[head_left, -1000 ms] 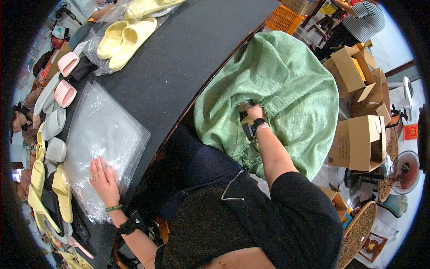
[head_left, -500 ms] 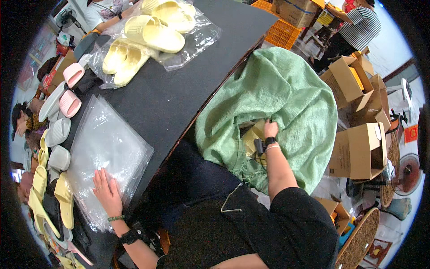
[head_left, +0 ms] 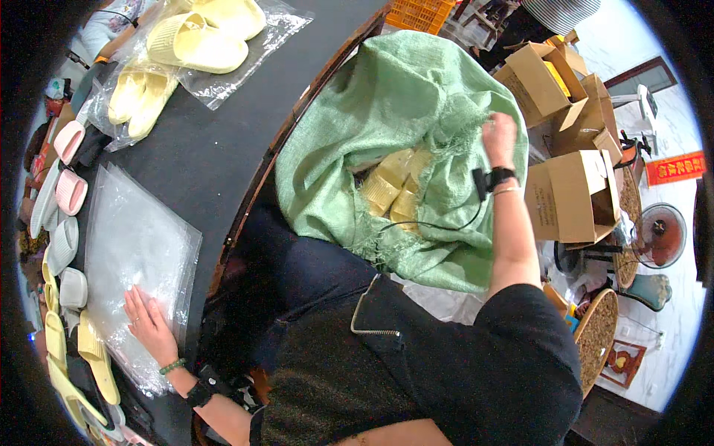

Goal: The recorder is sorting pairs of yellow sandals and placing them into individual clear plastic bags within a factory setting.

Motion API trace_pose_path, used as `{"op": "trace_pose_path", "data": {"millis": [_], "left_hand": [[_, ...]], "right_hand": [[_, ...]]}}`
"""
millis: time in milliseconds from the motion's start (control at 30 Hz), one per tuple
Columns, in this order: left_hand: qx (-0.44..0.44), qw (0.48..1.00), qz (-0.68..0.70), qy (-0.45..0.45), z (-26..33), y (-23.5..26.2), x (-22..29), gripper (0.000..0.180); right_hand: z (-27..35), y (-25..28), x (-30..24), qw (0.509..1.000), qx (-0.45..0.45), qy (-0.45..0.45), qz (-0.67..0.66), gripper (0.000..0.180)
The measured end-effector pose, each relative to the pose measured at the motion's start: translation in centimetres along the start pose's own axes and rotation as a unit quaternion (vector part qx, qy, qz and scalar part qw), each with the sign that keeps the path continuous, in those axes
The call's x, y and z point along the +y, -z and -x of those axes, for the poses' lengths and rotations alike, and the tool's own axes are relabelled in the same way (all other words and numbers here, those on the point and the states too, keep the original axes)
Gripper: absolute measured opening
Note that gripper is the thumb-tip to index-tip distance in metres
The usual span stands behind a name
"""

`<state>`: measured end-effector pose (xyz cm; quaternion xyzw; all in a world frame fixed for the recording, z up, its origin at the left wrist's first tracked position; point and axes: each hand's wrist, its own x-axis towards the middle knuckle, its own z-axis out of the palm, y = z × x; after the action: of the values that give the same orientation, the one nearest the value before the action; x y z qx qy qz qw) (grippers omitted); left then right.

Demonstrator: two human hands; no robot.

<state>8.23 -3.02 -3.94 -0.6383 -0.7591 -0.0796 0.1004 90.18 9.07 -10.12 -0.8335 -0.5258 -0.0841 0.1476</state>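
A large green woven sack (head_left: 439, 82) stands beside the table, its frayed mouth open. Inside show yellow slippers (head_left: 387, 186). My right hand (head_left: 500, 140) is closed on the sack's edge at the right, with folds of cloth running from it. On a stack of clear plastic bags (head_left: 141, 245) lies my left hand (head_left: 152, 323), flat with fingers stretched out. Bagged yellow slippers (head_left: 197, 44) rest farther up the black table (head_left: 245, 141).
Single slippers in pink (head_left: 71, 193), white (head_left: 64, 244) and yellow (head_left: 97, 357) line the table's left side. Open cardboard boxes (head_left: 569, 197) stand right of the sack, with a fan (head_left: 660, 234) beyond. An orange crate (head_left: 418, 13) and other people are farther off.
My right hand has come out of the sack's mouth and moved to its right edge, drawing the cloth aside. More yellow slippers show inside. My left hand stays on the bags; the view has shifted.
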Motion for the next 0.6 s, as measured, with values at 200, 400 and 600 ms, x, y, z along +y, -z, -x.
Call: {"op": "trace_pose_path", "data": {"millis": [200,400,600], "left_hand": [[0.013,0.999,-0.005,-0.044,0.0,-0.2,-0.7,0.049],[0.013,0.999,-0.01,-0.032,-0.2,-0.8,-0.9,0.05],[0.022,0.999,-0.013,-0.025,0.1,0.0,-0.9,0.051]], "right_hand": [[13.2,-7.5,-11.4,0.907,-0.249,0.338,-0.036,0.02],[14.4,-6.8,-4.9,0.921,-0.345,0.075,0.168,0.025],[14.0,0.7,9.3,0.842,-0.393,-0.12,0.351,0.031]]}}
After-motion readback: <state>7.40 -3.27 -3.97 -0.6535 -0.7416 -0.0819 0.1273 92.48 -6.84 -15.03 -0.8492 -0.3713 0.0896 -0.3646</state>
